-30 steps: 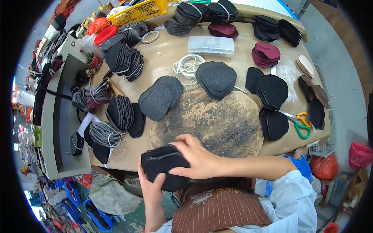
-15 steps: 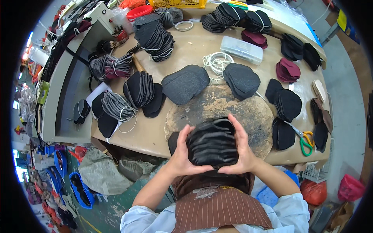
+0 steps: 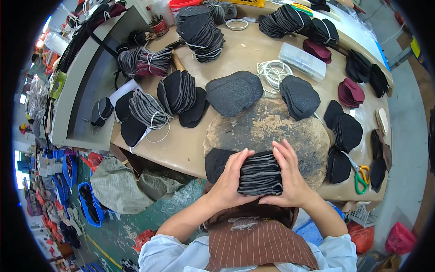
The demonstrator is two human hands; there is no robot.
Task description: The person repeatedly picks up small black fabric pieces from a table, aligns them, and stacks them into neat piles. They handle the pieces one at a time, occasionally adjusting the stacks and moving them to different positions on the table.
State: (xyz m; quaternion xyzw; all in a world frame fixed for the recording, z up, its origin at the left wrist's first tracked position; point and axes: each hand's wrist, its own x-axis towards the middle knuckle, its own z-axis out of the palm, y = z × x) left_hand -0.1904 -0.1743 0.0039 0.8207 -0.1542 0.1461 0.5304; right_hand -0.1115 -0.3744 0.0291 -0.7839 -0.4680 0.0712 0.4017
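Observation:
Between my two hands is a thick stack of black fabric pieces (image 3: 260, 174), its layered edges facing up. My left hand (image 3: 228, 181) presses on its left side and my right hand (image 3: 292, 179) on its right, thumbs at the near edge. The stack is at the near edge of a worn round board (image 3: 267, 131). Just left of it, partly behind my left hand, lies a flat black piece (image 3: 217, 164). Beyond my hands are a dark grey stack of cut pieces (image 3: 234, 93) and another grey stack (image 3: 299, 97).
Tied black bundles (image 3: 148, 109) lie on the left of the table. To the right are scissors with green and orange handles (image 3: 361, 178), black stacks (image 3: 347, 131) and maroon pieces (image 3: 351, 92). Farther back are white cord (image 3: 273, 72) and a clear plastic box (image 3: 302, 61).
The stack has come a little nearer and to the right, and its layers now look tighter and more even between my hands. The whole view has shifted slightly.

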